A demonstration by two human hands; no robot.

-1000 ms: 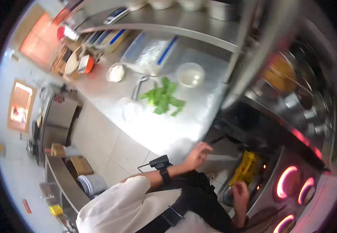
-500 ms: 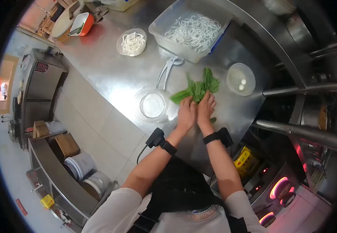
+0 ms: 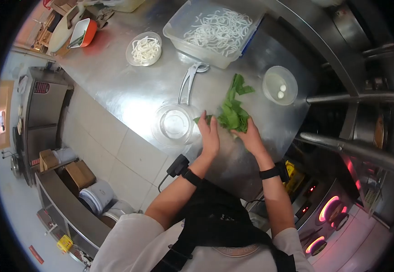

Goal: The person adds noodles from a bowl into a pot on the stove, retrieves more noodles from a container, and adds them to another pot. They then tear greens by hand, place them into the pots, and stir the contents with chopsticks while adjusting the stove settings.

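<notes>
A bunch of green leafy vegetables (image 3: 234, 113) lies on the steel table in front of me. My right hand (image 3: 252, 139) grips its near end, thumb beneath the leaves and fingers along the right side. To the left, my left hand (image 3: 209, 136) is open with fingers apart, beside a small separate leaf piece (image 3: 198, 120) that its fingertips partly cover. Just left of that hand stands a clear round plastic bowl (image 3: 175, 124). Beyond the bowl, a metal plate gripper (image 3: 188, 84) with long handles rests on the table.
Farther back are a bowl of thick white noodles (image 3: 145, 50) and a large plastic tub (image 3: 179, 43) of white noodle strands. A container (image 3: 274, 79) with two white eggs sits at right. Steel rails (image 3: 355, 97) and glowing red burners (image 3: 328, 208) are on my right.
My hands, together on the greens before, are now apart: the left has moved left and opened, the right has moved right with the greens. The camera view has shifted slightly.
</notes>
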